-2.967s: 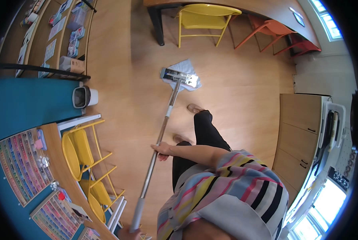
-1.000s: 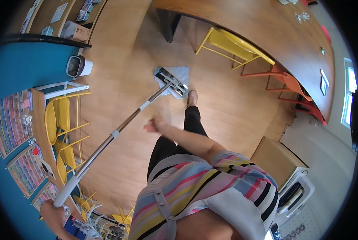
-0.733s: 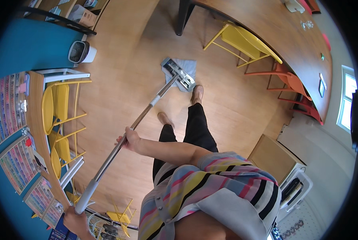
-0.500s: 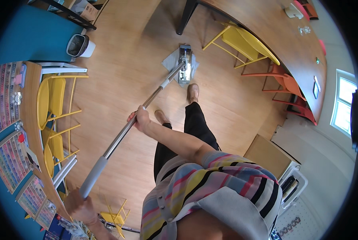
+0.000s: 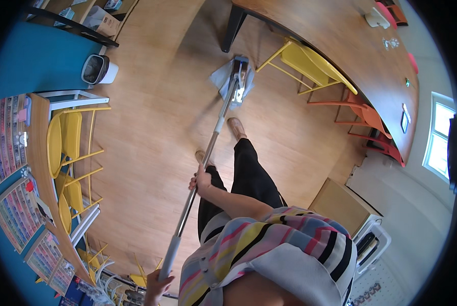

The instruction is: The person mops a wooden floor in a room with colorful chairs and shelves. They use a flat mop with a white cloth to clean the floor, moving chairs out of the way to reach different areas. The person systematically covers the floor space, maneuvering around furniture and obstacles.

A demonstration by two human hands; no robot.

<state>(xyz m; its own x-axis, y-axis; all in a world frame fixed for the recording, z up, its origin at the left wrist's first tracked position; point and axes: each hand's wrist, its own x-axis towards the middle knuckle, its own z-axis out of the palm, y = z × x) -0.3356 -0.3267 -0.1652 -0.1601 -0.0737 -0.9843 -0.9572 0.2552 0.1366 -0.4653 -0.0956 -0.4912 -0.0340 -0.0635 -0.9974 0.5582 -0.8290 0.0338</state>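
gripping the grey end of the mop handle, the left hand sits nearest, low in the head view; its fingers look curled round the grip, though part of the hand is cut off. further up the shaft, the right hand has its fingers wrapped closed about the metal pole, beside the dark trouser leg. beyond the right fingers the pole runs on past two brown shoes to the flat mop head, which lies on the wooden floor with a pale cloth under it, just short of the dark leg of the long wooden surface. a yellow chair stands just right of the head. judgement: keep the head flat, press down through the right hand, steer with the left, and stay clear of the chair legs.
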